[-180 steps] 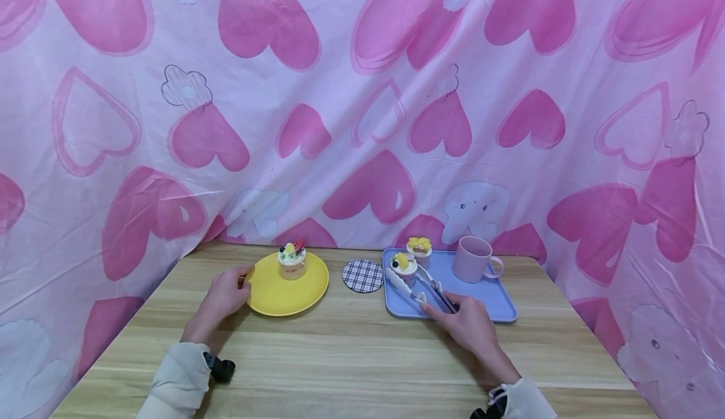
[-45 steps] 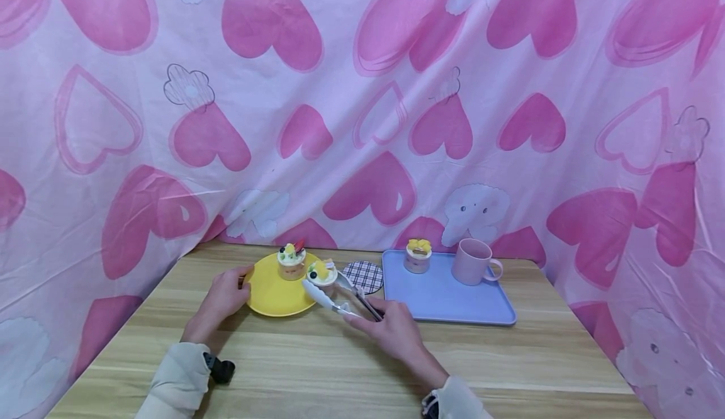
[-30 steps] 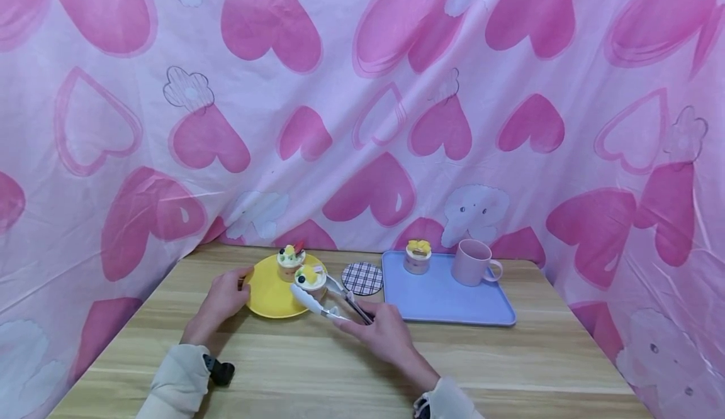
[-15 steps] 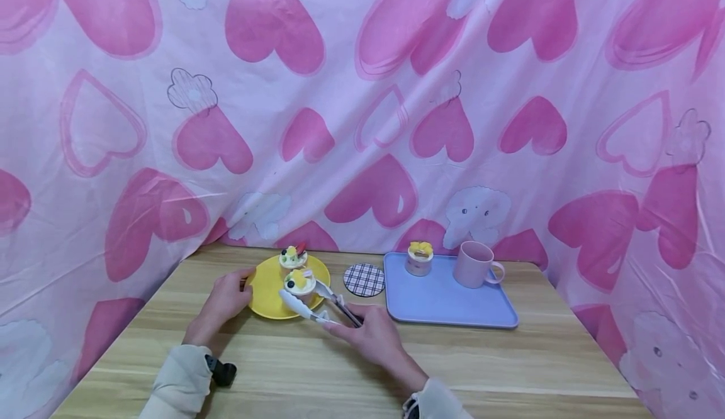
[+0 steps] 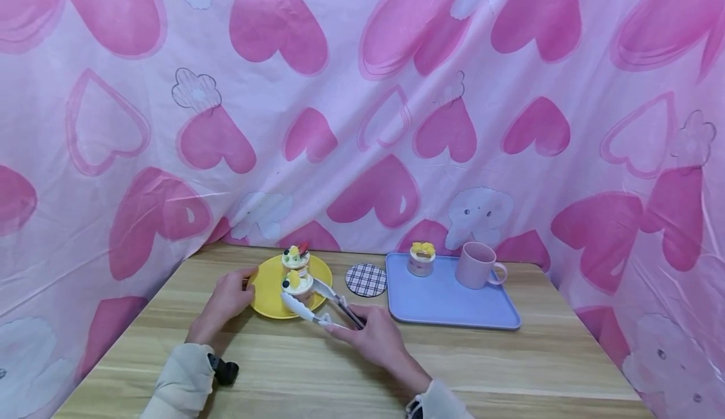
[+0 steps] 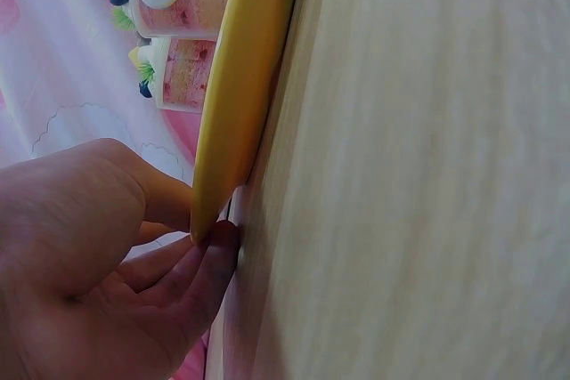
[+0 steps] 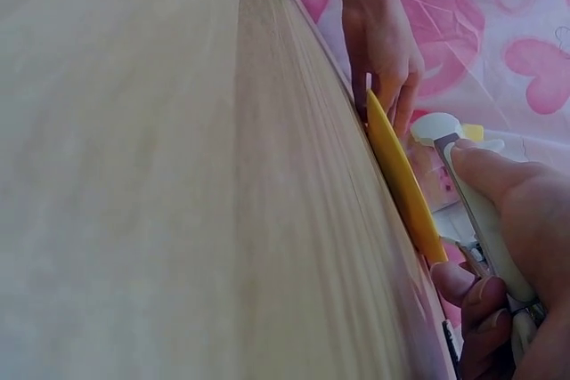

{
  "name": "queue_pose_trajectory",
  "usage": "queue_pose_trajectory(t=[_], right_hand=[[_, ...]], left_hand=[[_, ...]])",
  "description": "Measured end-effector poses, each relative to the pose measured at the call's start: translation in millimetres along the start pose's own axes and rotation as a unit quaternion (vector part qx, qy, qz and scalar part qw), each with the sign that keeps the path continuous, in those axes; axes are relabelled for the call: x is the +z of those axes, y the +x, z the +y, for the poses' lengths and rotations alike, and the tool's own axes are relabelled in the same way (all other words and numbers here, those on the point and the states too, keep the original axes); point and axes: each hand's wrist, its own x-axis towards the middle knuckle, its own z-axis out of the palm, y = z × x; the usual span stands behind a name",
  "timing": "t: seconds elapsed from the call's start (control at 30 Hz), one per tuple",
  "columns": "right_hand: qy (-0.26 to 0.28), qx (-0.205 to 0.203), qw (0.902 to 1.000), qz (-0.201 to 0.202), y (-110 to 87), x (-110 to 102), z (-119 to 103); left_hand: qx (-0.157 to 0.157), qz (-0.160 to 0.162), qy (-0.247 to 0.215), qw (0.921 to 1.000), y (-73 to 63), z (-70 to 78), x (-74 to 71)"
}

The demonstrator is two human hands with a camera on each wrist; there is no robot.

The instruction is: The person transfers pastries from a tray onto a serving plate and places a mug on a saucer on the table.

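My left hand [image 5: 228, 294] pinches the left rim of a yellow plate [image 5: 266, 296]; in the left wrist view, the thumb is above the rim and fingertips are below it. My right hand [image 5: 375, 338] grips metal tongs with white tips [image 5: 297, 306]. Between those tips stands a cup dessert [image 5: 297, 284] topped with yellow fruit and a dark berry, upright over the plate's front part. Whether the tips still press on it cannot be told. Just behind it on the plate sits another cup dessert [image 5: 296, 259] with a red piece on top, partly hidden.
A round checked coaster [image 5: 366, 280] lies right of the plate. Further right, a blue tray [image 5: 453, 309] bears a yellow-topped cup dessert [image 5: 421, 264] and a pink mug [image 5: 474, 267]. Behind the wooden table [image 5: 317, 368] hangs a pink heart-patterned cloth [image 5: 374, 104].
My right hand has carried the berry-topped dessert in the tongs from the blue tray leftward to the plate. Motion has been slight over the last half second. My left hand stays on the rim.
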Motion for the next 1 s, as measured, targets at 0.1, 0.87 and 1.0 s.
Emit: queue_pose_trajectory(t=[0.1,0.87,1.0], right_hand=[[0.002,0.002,1.0000,-0.002,-1.6,-1.9,1.6],[-0.027,-0.023,0.9994,0.003,-10.2,-8.8,3.1],[-0.028,-0.037,0.9989,0.005,-6.9,-2.3,-0.1]], left_hand=[[-0.003,-0.002,-0.003,1.0000,0.5,0.3,0.2],[-0.004,-0.004,-0.002,1.0000,1.9,-2.2,0.5],[-0.005,-0.005,-0.001,1.0000,2.5,-2.1,1.2]])
